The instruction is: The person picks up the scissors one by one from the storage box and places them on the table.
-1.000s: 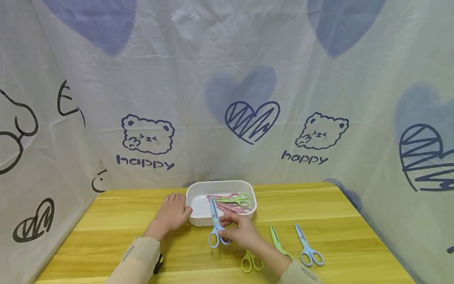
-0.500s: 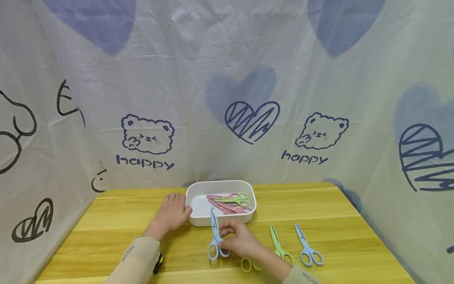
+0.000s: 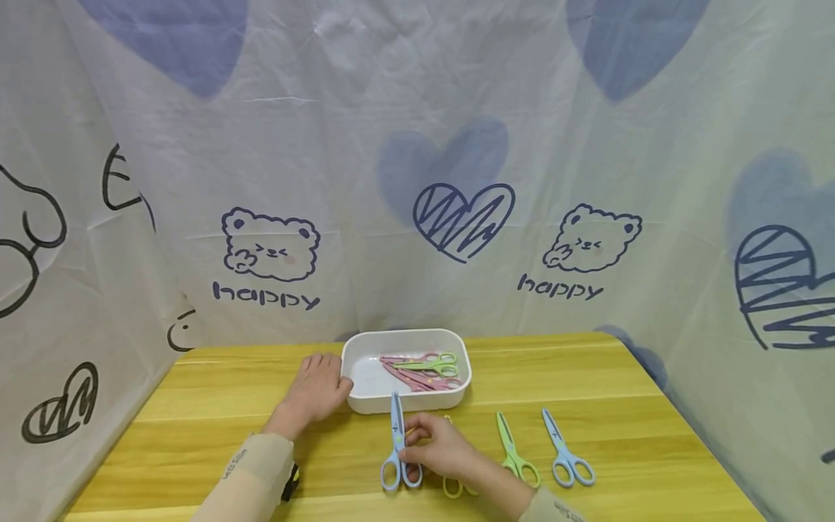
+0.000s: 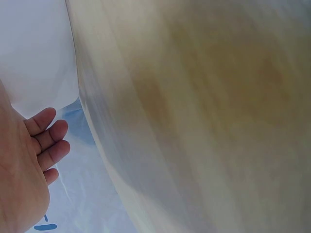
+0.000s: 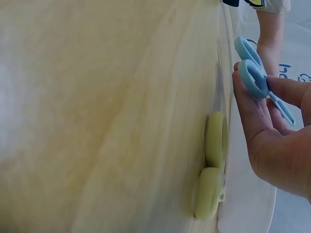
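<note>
Blue scissors (image 3: pixel 396 435) are pinched at the handle end in our right hand (image 3: pixel 435 444), pointing toward the tabletop's (image 3: pixel 342 471) far edge, just in front of the white box (image 3: pixel 372 404); our left hand (image 3: pixel 314 391) rests, fingers relaxed, against that box's left end, presumably to steady it.

White bin (image 3: pixel 407 404); pink scissors (image 3: pixel 420 382) and light-green scissors (image 3: pixel 424 367) in it. I'm holding light-blue scissors (image 3: pixel 397 444) in front of it. Front-right of it: yellow-green scissors (image 5: pixel 210 141), lime scissors (image 3: pixel 513 458), second light-blue pair (image 3: pixel 564 454). My sleeves (image 3: pixel 251 475) beige. Yellow wood-grain table (image 3: pixel 352 471) under it; white curtain (image 3: pixel 365 174) behind it, blue hearts (image 3: pixel 450 156), navy bears (image 3: pixel 272 246).
</note>
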Motion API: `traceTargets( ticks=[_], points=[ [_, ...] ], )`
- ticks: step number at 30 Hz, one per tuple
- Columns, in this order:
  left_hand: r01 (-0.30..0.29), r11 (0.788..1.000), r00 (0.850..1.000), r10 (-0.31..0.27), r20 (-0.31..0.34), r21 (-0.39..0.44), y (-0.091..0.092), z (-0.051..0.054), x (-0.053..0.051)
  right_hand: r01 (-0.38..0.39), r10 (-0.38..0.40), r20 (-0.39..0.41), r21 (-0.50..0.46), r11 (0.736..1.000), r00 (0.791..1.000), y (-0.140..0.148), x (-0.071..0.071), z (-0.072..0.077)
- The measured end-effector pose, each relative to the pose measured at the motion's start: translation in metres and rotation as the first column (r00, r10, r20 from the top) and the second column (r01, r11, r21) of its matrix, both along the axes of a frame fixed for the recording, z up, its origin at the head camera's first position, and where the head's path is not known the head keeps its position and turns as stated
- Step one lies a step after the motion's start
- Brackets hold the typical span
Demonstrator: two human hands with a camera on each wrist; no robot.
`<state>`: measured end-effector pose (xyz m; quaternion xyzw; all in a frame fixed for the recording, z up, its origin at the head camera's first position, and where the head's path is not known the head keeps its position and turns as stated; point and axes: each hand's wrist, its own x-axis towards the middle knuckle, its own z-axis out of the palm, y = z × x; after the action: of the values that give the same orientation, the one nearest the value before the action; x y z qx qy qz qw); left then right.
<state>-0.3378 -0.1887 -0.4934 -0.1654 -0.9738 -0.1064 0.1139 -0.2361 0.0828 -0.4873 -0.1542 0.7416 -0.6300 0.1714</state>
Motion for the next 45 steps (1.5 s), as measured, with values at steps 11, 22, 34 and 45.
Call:
traceTargets(
  ticks=[11,22,34,45],
  points=[
    [0.003,1.000,1.000,-0.003,-0.010,0.007,-0.0008,-0.0020,-0.0009,-0.025,0.026,-0.013,0.047,0.999,1.000,-0.0009,0.0011,-0.0003],
    [0.004,1.000,1.000,-0.004,-0.010,0.006,-0.0009,-0.0010,-0.0013,0.008,-0.003,-0.041,0.128,0.992,0.999,-0.0008,-0.0018,-0.0059],
    [-0.002,1.000,1.000,0.002,0.003,0.001,-0.0004,-0.0013,-0.0004,0.027,-0.022,-0.027,0.192,0.981,0.999,0.0011,-0.0008,-0.0044],
    [0.011,1.000,1.000,-0.011,-0.023,0.014,-0.0028,-0.0062,-0.0026,0.035,-0.042,0.023,0.232,0.972,0.999,0.0001,-0.0027,-0.0031]
  ],
)
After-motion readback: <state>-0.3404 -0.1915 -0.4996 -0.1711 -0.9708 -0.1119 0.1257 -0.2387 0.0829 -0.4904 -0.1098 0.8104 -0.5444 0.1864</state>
